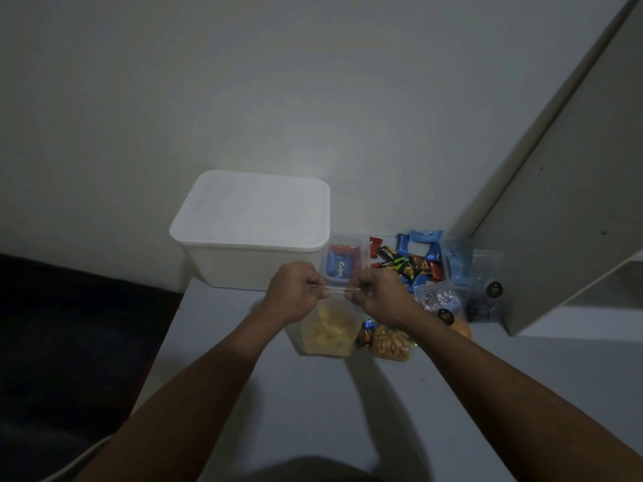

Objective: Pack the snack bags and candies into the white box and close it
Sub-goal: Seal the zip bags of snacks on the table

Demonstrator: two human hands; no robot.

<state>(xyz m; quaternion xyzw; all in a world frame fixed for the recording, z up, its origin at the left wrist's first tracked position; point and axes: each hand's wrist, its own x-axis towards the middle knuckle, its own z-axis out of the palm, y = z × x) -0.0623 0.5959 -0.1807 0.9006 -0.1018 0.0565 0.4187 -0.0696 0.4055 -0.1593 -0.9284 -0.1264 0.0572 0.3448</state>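
Centre of frame: I see a clear bag of yellow chips (327,330) hanging just above the table (348,412), held by its top strip. Left hand (295,290) pinches the strip's left end, right hand (377,293) pinches the right end, fingers curled tight on the plastic. White box (250,231) sits behind the hands, lid on. Wrapped candies (410,262) and other snack bags (391,342) lie right of centre. Small clear tub (342,260) stands beside the box.

Dim white wall (243,81), pale table (313,394)
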